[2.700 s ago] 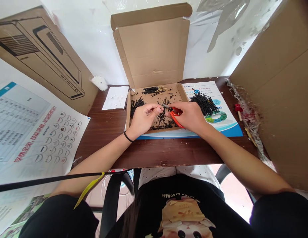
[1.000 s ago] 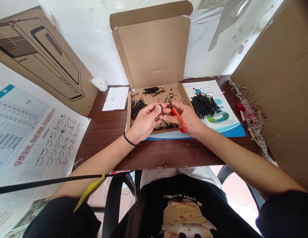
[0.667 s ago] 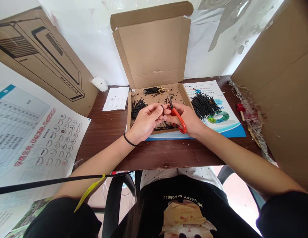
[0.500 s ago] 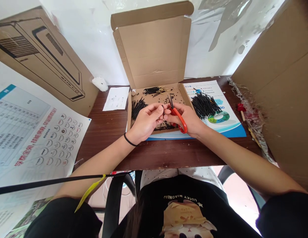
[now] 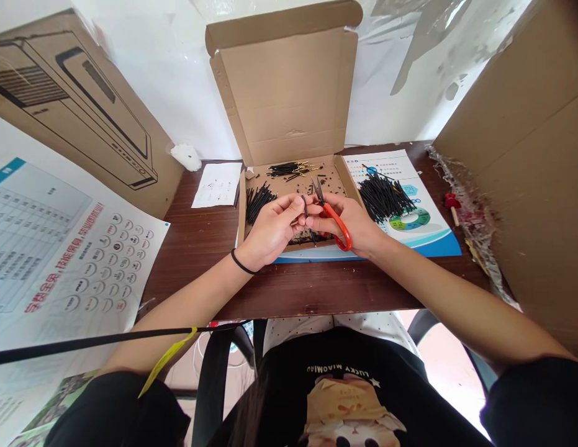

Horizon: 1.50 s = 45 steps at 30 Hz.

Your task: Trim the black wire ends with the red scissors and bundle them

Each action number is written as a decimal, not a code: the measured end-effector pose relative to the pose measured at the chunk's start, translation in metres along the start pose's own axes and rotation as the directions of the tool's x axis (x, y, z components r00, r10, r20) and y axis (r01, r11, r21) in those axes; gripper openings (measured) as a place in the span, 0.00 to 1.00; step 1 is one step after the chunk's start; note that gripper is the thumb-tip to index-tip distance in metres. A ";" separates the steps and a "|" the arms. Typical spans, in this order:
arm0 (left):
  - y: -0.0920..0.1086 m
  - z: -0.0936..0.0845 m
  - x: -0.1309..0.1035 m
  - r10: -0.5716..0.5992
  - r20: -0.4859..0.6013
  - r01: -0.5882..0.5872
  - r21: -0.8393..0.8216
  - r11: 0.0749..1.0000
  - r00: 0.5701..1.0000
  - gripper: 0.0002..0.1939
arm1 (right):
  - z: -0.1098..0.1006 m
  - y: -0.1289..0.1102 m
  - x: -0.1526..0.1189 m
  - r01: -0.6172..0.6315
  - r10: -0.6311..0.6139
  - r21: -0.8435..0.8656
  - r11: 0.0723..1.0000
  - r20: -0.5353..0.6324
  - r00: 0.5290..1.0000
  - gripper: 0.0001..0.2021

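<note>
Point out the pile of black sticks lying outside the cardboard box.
The right-hand pile, resting on the printed sheet. The back pile and left pile both lie inside the cardboard box.

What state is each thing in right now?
Red-handled scissors, in the right hand, blades slightly apart
Black stick, pinched by the left hand
Cardboard box, open, lid raised
Stick pile, loose, outside the box on a printed sheet
White paper, flat on the table
</note>
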State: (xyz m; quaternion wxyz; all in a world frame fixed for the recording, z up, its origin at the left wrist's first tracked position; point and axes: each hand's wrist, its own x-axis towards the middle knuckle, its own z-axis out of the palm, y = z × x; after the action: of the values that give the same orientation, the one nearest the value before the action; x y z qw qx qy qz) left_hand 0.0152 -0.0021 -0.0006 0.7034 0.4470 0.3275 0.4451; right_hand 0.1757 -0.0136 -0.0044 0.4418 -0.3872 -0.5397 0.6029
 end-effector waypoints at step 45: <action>-0.001 -0.008 -0.003 0.476 0.082 -0.381 0.721 0.578 0.876 0.14 | -0.021 -0.007 -0.004 0.232 -0.424 -0.850 0.473 0.011 0.905 0.24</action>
State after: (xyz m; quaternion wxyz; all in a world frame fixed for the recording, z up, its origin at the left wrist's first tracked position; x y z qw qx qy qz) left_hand 0.0075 -0.0025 -0.0041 0.3214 0.7231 0.3985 0.4636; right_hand 0.1978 -0.0107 0.0004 0.3629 -0.4971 -0.7769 0.1331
